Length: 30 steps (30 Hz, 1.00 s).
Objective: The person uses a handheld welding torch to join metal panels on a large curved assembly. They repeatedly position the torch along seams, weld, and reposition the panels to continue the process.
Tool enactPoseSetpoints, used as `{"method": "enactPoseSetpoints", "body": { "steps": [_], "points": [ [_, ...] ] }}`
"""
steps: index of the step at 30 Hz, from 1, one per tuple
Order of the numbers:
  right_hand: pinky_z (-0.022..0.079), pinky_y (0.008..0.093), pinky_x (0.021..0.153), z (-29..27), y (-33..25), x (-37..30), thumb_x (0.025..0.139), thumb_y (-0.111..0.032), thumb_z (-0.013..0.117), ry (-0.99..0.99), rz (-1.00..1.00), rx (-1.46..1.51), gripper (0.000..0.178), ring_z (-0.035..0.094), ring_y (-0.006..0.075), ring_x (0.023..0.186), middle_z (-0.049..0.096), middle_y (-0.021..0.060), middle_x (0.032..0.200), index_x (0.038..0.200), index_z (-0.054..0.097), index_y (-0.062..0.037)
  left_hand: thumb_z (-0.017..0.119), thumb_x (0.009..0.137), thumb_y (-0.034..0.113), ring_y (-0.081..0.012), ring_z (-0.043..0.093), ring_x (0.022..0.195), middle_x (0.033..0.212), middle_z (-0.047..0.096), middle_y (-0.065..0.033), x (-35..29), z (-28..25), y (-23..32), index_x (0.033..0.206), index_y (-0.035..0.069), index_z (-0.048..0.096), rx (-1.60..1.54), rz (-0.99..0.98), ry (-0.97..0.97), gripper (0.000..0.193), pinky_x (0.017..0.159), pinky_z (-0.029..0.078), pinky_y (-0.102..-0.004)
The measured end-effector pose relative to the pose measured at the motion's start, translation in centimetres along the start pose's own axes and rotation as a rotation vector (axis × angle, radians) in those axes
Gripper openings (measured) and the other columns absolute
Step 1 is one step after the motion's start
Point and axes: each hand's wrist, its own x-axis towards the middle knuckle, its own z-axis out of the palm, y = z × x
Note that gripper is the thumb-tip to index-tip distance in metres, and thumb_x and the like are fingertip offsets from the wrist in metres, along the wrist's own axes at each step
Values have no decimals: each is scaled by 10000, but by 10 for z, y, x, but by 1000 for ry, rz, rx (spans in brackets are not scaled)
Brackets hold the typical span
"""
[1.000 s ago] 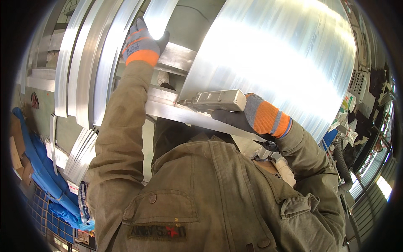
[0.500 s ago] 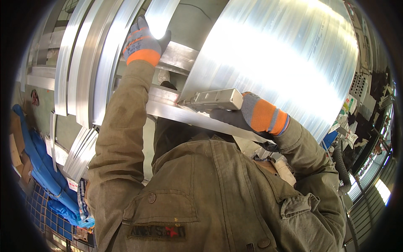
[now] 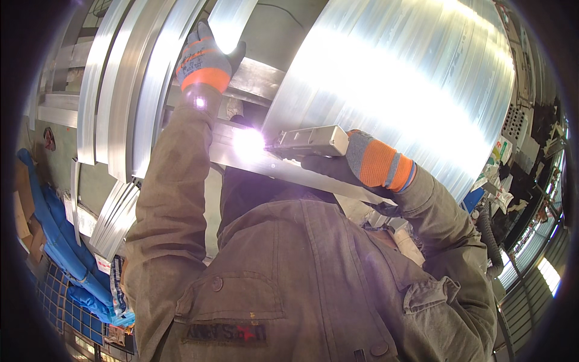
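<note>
My left hand (image 3: 205, 63), in a grey and orange work glove, grips a shiny metal strip (image 3: 234, 21), with fingers along one side and the thumb on the other. In my right hand (image 3: 371, 161), also gloved, is a pale handheld welding gun (image 3: 313, 142) pointing left. A white-violet glare (image 3: 248, 143) burns at its tip, on a metal crossbar (image 3: 289, 172) in front of my body. The glare hides the exact contact spot. Part of my right hand's grip lies beneath the gun.
A broad sheet of long shiny metal profiles (image 3: 386, 84) fills the right side. More metal strips (image 3: 123, 90) lie across the rails at left. Blue wrapped lengths (image 3: 66, 235) and a wire mesh (image 3: 60, 295) are at lower left; a ribbed hose (image 3: 490, 241) hangs at right.
A bright glare has appeared at the gun's tip, with a violet tint over my sleeves and jacket. Both hands have stayed nearly in place.
</note>
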Motion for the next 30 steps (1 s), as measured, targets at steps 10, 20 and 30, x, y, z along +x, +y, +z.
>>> {"method": "enactPoseSetpoints", "body": {
  "steps": [10, 20, 30],
  "points": [
    [599, 407, 815, -2, 2, -1, 930, -311, 708, -11, -6, -18, 334, 738, 289, 918, 771, 153, 961, 1119, 761, -41, 693, 879, 679, -349, 525, 1467, 1630, 484, -162, -2, -6, 3, 1707, 77, 286, -12, -31, -27, 1100, 1139, 524, -516],
    [594, 426, 812, -5, 7, -9, 901, -284, 701, -9, -15, -42, 305, 727, 312, 916, 759, 161, 931, 1056, 767, -30, 679, 883, 695, -346, 512, 1478, 1629, 483, -161, -1, -4, 2, 1708, 74, 282, 7, -29, -30, 1106, 1148, 512, -518],
    [588, 445, 808, -3, 8, -15, 871, -258, 694, -2, -19, -64, 279, 716, 334, 913, 747, 168, 901, 992, 773, -19, 697, 876, 689, -345, 509, 1484, 1634, 483, -166, -5, -12, 7, 1695, 65, 303, 18, -38, -12, 1102, 1161, 504, -510]
  ]
}}
